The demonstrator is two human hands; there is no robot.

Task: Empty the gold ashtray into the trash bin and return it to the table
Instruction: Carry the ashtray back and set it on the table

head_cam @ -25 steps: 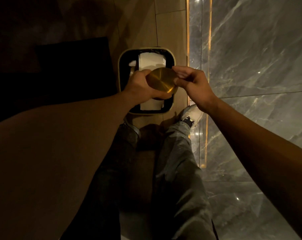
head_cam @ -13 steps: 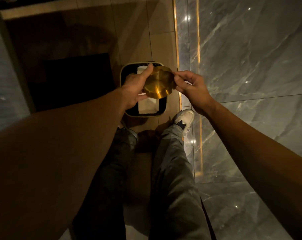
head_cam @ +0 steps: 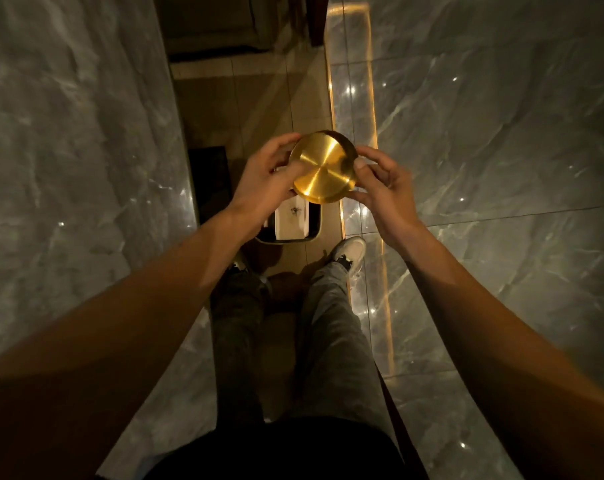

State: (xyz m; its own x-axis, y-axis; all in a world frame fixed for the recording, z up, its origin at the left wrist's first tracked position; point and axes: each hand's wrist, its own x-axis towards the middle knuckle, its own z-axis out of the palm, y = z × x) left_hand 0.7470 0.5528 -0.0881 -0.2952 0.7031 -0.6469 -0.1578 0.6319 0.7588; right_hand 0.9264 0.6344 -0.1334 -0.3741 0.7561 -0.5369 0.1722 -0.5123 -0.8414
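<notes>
Trash bin (head_cam: pixel 315 226) stands on the floor, holding white paper (head_cam: pixel 291 221). Above it, the gold ashtray (head_cam: pixel 323 168) is tilted, flat base toward the camera. Left hand (head_cam: pixel 264 180) and right hand (head_cam: pixel 380 190) curl fingers against its opposite rims.

The ashtray (head_cam: pixel 323 168) is held above the trash bin (head_cam: pixel 314 230), with the left hand (head_cam: pixel 266 181) at its nine o'clock and the right hand (head_cam: pixel 380 188) at its three o'clock. The bin stands on the floor (head_cam: pixel 269 98), at twelve o'clock from the shoes (head_cam: pixel 349 251).
</notes>
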